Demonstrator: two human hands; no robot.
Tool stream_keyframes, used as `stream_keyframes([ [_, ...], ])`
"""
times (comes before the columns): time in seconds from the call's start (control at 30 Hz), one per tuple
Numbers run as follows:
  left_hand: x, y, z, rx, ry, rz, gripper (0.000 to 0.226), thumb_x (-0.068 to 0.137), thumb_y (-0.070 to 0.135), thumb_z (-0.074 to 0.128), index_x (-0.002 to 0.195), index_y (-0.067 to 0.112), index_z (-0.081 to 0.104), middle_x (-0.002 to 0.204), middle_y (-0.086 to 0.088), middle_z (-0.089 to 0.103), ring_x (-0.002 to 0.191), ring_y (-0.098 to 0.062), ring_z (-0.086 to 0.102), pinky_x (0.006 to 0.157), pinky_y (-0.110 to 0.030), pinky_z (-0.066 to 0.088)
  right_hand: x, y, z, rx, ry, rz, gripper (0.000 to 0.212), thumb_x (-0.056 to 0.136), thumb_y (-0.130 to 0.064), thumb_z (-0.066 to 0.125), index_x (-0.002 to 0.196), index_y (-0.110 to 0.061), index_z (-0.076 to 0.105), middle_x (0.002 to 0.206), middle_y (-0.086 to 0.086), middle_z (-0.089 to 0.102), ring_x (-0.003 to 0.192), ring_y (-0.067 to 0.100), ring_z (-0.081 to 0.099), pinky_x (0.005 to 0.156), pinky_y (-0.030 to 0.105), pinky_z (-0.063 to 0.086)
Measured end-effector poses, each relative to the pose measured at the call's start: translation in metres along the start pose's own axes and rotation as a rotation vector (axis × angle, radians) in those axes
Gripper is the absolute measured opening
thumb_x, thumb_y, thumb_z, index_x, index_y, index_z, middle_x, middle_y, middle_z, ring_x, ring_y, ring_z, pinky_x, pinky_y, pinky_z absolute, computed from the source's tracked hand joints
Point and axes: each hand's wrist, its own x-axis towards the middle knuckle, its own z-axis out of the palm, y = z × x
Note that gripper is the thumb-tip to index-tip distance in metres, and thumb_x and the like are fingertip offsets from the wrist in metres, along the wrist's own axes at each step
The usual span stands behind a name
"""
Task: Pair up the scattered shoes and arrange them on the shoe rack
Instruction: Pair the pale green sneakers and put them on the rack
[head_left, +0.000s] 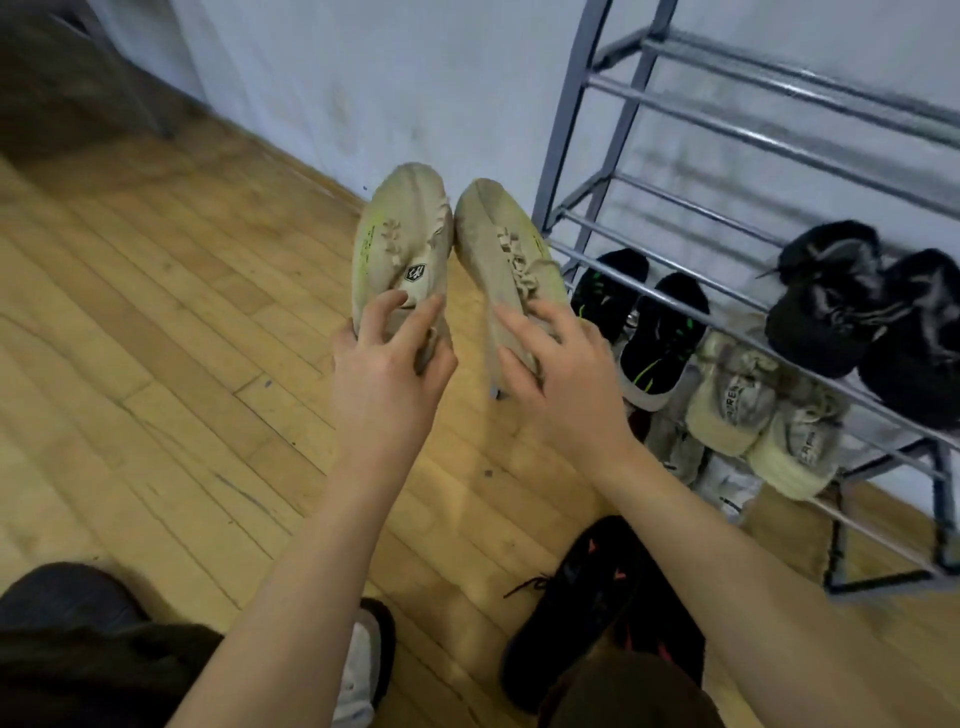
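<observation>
Head view: my left hand (387, 358) grips the heel end of the left beige sneaker (400, 249), fingers curled round its collar; my right hand (550, 364) holds the right beige sneaker (506, 260) the same way. Both shoes are raised above the wooden floor (156, 312), toes pointing away and touching at the tips, just left of the metal shoe rack (727, 171). On the rack I see a black pair with green accents (639, 322), a cream pair (753, 415) and a dark pair (862, 312). A black shoe with red marks (587, 608) lies on the floor near my knee.
</observation>
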Motion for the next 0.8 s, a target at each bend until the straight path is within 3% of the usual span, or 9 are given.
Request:
stream_keyframes([
  [0.1,0.026,0.026,-0.022,-0.032,0.104,0.057,0.033,0.083,0.032,0.058,0.113,0.024,0.066,0.119,-0.007,0.059,0.084,-0.036,0.059,0.069,-0.037,0.045,0.017,-0.012,-0.034,-0.026,0.160,-0.048,0.037,0.091,-0.038,0.045,0.121,-0.023,0.062,0.115,0.007,0.060,0.097,0.031,0.057,0.080,0.046,0.046],
  [0.27,0.049,0.063,-0.046,-0.063,0.197,0.092,0.030,0.082,0.032,0.058,0.109,0.025,0.069,0.115,-0.007,0.060,0.090,-0.038,0.058,0.066,-0.042,0.051,0.030,-0.017,-0.081,0.060,0.318,-0.099,0.033,0.088,-0.030,0.053,0.116,-0.019,0.065,0.104,0.008,0.063,0.086,0.026,0.062,0.070,0.046,0.050],
  [0.6,0.005,0.102,-0.040,-0.069,0.132,0.098,0.030,0.081,0.036,0.059,0.108,0.027,0.069,0.112,-0.005,0.061,0.087,-0.038,0.055,0.068,-0.047,0.050,-0.022,-0.001,-0.111,-0.076,0.364,-0.065,0.031,0.085,-0.032,0.054,0.111,-0.021,0.068,0.101,0.004,0.066,0.083,0.028,0.062,0.072,0.044,0.050],
  [0.8,-0.016,0.136,-0.003,-0.145,0.069,0.135,0.027,0.081,0.040,0.059,0.103,0.029,0.070,0.107,-0.002,0.064,0.081,-0.036,0.059,0.061,-0.043,0.050,-0.063,0.036,-0.123,-0.155,0.377,0.046,0.031,0.089,-0.037,0.052,0.110,-0.022,0.069,0.101,0.002,0.065,0.083,0.026,0.061,0.073,0.041,0.048],
])
